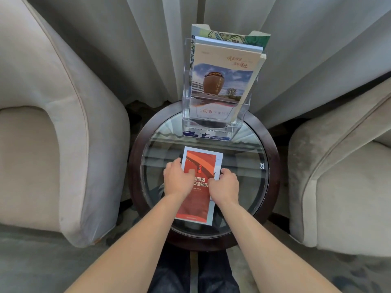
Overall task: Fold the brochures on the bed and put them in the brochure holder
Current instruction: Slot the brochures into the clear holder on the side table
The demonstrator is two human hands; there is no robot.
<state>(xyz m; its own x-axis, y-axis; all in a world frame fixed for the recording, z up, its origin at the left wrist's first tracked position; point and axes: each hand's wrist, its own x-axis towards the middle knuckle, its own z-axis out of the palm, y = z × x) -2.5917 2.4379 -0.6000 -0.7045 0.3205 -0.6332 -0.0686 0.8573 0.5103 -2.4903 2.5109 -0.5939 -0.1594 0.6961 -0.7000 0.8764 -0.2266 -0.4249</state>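
An orange-red folded brochure (197, 199) with white characters lies flat on the round glass table (243, 176). My left hand (177, 180) presses on its left half, fingers spread over the cover. My right hand (225, 186) grips its right edge with curled fingers. At the table's far side stands a clear plastic brochure holder (188, 115) with several brochures upright in it; the front one (224, 81) shows a brown jar under a blue sky.
Beige armchairs flank the table: one (53, 144) at left, one (342, 187) at right. Pale curtains (148, 49) hang behind the holder. The table has a dark wooden rim (273, 155). My legs in dark trousers (175, 271) are below the table's near edge.
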